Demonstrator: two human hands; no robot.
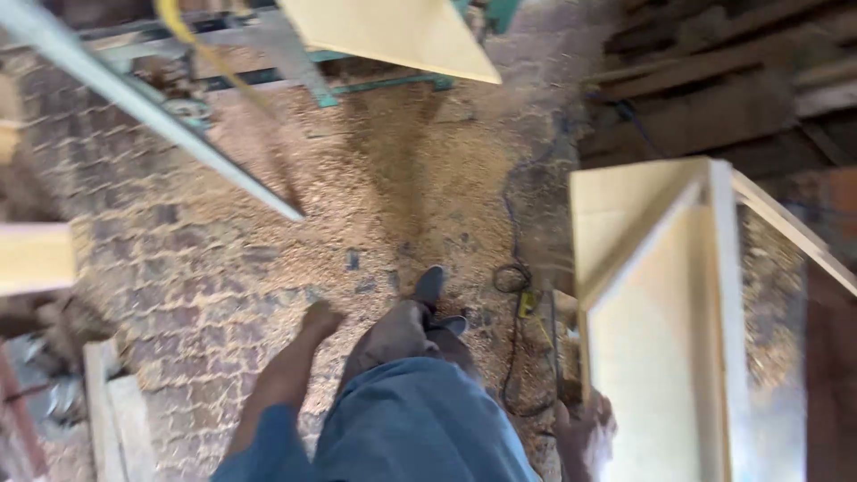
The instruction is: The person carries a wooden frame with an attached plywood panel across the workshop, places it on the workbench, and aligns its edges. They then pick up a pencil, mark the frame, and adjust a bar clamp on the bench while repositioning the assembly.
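A pale wooden frame — flat panels joined at right angles, like an unfinished cabinet — stands upright over the sawdust-strewn brick floor at the right of the view, its lower edge at the person's right hand. The fingers of that hand look curled around the frame's bottom corner, though motion blur makes the grip hard to confirm. By its look the frame is stiff and bulky rather than heavy; thin board panels of that kind would flex or crack at the joints if twisted, so the solid edge rails seem the safer place to hold, low and high at once. The left hand swings free beside the blue-clad leg, fingers loosely bunched and holding nothing. A long grey bar crosses the upper left; a black cable snakes across the floor by the shoe. The frame's far side is cut off at the right edge, and its bottom is out of view — how it is supported cannot be told.
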